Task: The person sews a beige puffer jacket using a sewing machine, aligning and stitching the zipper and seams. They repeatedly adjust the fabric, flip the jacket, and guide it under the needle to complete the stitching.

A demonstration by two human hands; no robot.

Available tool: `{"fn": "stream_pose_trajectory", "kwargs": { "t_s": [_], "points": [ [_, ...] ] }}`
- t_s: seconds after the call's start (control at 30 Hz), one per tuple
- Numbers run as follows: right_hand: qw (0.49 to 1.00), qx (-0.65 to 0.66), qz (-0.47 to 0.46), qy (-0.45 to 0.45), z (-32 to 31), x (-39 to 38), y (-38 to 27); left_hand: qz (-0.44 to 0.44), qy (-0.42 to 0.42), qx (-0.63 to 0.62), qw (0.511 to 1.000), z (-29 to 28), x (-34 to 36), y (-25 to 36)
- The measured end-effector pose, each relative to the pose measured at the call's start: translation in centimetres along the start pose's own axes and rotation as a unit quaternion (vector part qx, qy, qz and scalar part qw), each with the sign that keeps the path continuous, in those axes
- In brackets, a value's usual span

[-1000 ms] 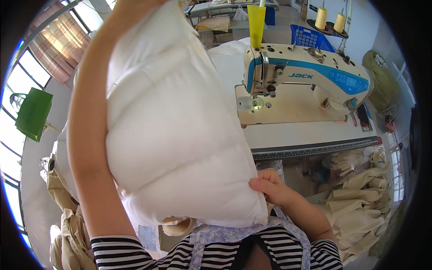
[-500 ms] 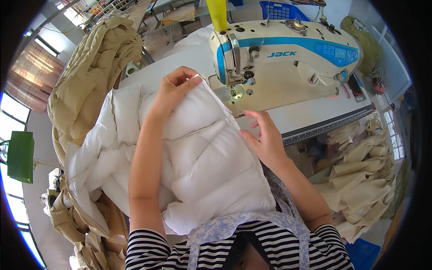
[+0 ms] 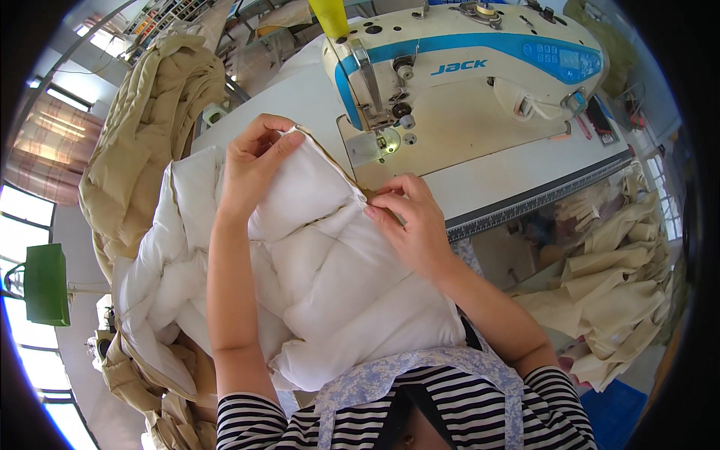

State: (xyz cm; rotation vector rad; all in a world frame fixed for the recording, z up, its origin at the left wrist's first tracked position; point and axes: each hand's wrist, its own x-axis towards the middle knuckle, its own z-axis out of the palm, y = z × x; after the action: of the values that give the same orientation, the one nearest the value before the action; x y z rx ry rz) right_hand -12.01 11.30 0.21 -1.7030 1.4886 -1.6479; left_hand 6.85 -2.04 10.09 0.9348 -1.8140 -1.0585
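Note:
A white padded, quilted garment piece lies across my lap and the front of the sewing table, with khaki fabric showing along its edge. My left hand pinches its upper corner between thumb and fingers. Farther along the same edge, at a quilting seam, my right hand is closed on the fabric with thumb and forefinger. The edge is stretched between the two hands. Just beyond them stands a white and blue sewing machine, its lit needle area apart from the fabric.
A heap of khaki padded garments rises at the left. Beige fabric pieces are piled at the right, below the table edge with its ruler strip. A green bag hangs at far left; a yellow cone stands behind the machine head.
My right hand has gone from open beside the edge to gripping it. My left hand, still holding the corner, has shifted left and slightly down in the picture.

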Motion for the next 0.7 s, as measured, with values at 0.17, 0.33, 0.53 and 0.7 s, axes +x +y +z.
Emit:
{"fn": "stream_pose_trajectory", "kwargs": {
  "t_s": [0.17, 0.33, 0.53, 0.7],
  "points": [
    [0.998, -0.061, -0.001, -0.032, -0.2, 1.2, 0.6, 0.039, -0.005, 0.013, 0.999, -0.9, -0.6, 1.1],
    [0.996, -0.053, 0.066, -0.04, -0.5, 1.0, 0.4, 0.039, 0.005, 0.047, 0.998, -1.0, -0.7, 1.1],
    [0.964, 0.146, 0.201, -0.093, -0.4, 0.8, 1.5, -0.004, -0.014, 0.082, 0.997, -0.3, 0.1, 0.6],
    [0.801, 0.269, 0.386, -0.37, -3.8, -2.0, 1.7, -0.078, -0.122, 0.157, 0.977, 4.9, 0.4, -0.5]
  ]
}}
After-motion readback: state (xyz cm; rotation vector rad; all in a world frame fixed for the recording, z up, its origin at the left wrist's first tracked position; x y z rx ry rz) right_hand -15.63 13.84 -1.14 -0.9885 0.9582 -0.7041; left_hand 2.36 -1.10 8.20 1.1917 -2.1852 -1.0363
